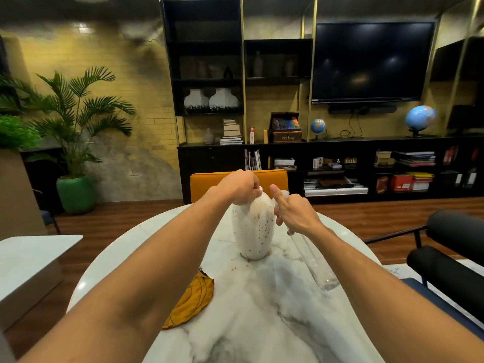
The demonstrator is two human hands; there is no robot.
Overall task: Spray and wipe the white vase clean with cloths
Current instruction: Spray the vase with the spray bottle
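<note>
Head view: the white vase [252,231] was seen standing upright on the marble table [262,323], near the middle of the picture. Its top was gripped by the left hand [239,188], with the fingers curled round the neck from 11 o'clock. A clear spray bottle [314,260] was held in the right hand [293,210], just beside the vase at 3 o'clock. The thumb was stuck up and the bottle's body slanted down toward 5 o'clock. The two hands were close together but not touching.

Many little brown spots [259,226] were seen on the vase's side. A few crumbs of dirt [233,268] were seen on the table by its base at 8 o'clock. A yellow cloth [192,302] was seen lying on the table at 7 o'clock from the vase, partly hidden under the left forearm (no hand was on it).

The job was judged to be near its start. The spraying looked to be at hand, though no drops could be made out. All the wiping was likely left to do.
</note>
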